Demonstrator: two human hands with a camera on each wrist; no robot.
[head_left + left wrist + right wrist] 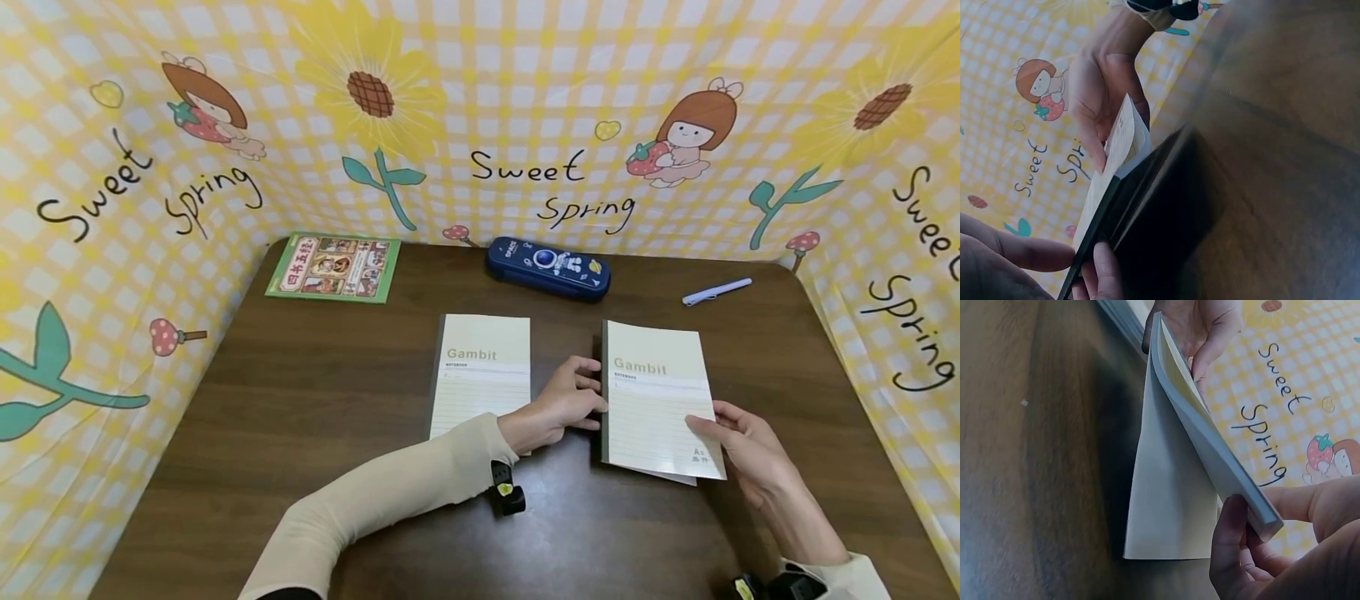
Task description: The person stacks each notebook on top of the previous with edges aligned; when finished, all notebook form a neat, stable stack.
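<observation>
The right hand (750, 454) pinches the lower right corner of the cream, lined-cover paper notebook (658, 400) lying right of centre on the dark wooden tabletop (300, 400), while the left hand (558, 408) grips its dark spine edge. Lifting goes best, I judge, with the spine held steady and the loose bottom page gathered in.

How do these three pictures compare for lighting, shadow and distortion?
Head view: bright and even, sharp, though the wide lens bows the backdrop and the table edges. Left wrist view: the table is dark and smeared, and the right notebook is lit only along its edge. Right wrist view: dim tabletop, with the notebook casting a dark band of shadow beside its hanging cover; the right hand is close and soft.
</observation>
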